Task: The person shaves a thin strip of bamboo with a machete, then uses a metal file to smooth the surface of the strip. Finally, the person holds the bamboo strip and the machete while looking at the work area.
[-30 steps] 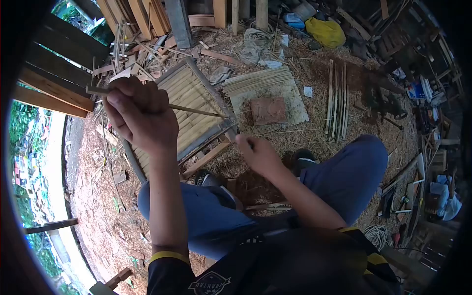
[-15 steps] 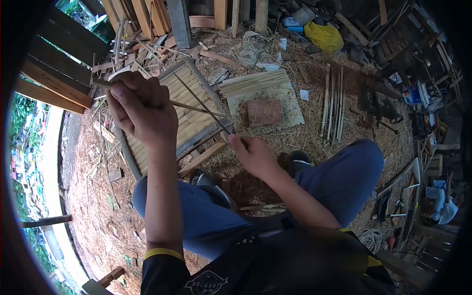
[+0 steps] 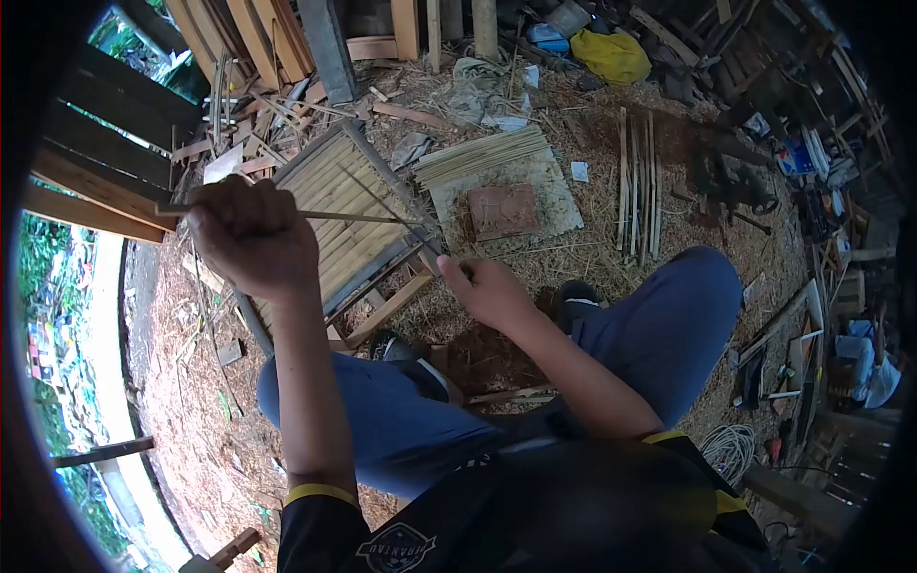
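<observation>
My left hand [image 3: 250, 237], raised at the left, is closed round a thin bamboo strip [image 3: 349, 216], whose short end sticks out past the fist. The strip's other end reaches toward my right hand. My right hand [image 3: 489, 291], in front of my knees, is closed on the handle end of a thin dark blade [image 3: 384, 203], which points up and left and crosses the strip. The handle itself is hidden in the fingers. Beneath both lies a framed bamboo slat panel [image 3: 320, 191].
A reddish block [image 3: 503, 211] lies on a pale sheet [image 3: 564, 196] beside a bundle of thin strips [image 3: 487, 158]. Longer sticks [image 3: 638, 186] lie to the right. A yellow bag [image 3: 611, 57] is at the back, and coiled cord [image 3: 728, 451] is at the lower right.
My left fist has turned and moved slightly down and left, with the strip now more level. My right hand stays near the same spot; the view has shifted slightly.
</observation>
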Action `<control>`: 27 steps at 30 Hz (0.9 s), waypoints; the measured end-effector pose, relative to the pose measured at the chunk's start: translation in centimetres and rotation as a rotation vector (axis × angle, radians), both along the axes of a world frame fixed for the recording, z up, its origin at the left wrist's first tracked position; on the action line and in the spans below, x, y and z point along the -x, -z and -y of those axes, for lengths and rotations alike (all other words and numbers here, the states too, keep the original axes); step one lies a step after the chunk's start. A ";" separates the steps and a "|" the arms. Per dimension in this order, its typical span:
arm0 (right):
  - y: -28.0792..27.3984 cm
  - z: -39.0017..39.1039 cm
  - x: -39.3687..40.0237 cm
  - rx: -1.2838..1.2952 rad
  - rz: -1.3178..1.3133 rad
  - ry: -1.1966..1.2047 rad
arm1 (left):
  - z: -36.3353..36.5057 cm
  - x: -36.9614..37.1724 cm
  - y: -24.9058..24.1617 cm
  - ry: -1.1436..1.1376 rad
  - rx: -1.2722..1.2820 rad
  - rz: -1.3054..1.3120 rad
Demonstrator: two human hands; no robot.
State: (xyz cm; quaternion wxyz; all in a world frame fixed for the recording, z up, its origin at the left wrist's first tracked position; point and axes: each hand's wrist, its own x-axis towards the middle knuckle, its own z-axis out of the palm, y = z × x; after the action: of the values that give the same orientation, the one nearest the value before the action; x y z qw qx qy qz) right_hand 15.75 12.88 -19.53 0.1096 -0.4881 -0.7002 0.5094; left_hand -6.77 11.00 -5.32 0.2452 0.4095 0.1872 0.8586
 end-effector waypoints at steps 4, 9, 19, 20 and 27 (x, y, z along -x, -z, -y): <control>-4.4 1.7 0.6 -0.084 -0.060 -0.014 | 0.4 0.5 0.4 0.042 -0.003 0.050; 0.1 0.7 -0.4 -0.029 0.049 0.042 | 0.9 0.1 0.4 0.058 -0.019 -0.010; -0.3 0.6 -0.4 -0.008 -0.050 0.026 | 0.7 -1.1 0.1 0.013 -0.010 -0.024; 0.1 0.1 -0.6 -0.002 -0.032 0.010 | 0.8 -0.8 0.3 0.027 -0.023 -0.041; 0.9 1.0 -0.1 -0.060 0.009 0.042 | 1.2 -1.2 0.5 0.040 -0.033 0.017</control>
State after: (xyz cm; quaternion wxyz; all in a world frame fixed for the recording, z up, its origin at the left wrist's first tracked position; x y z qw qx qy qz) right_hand 15.81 11.88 -20.47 0.1318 -0.5016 -0.7052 0.4834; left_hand -5.58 9.75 -5.84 0.2570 0.4096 0.1626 0.8601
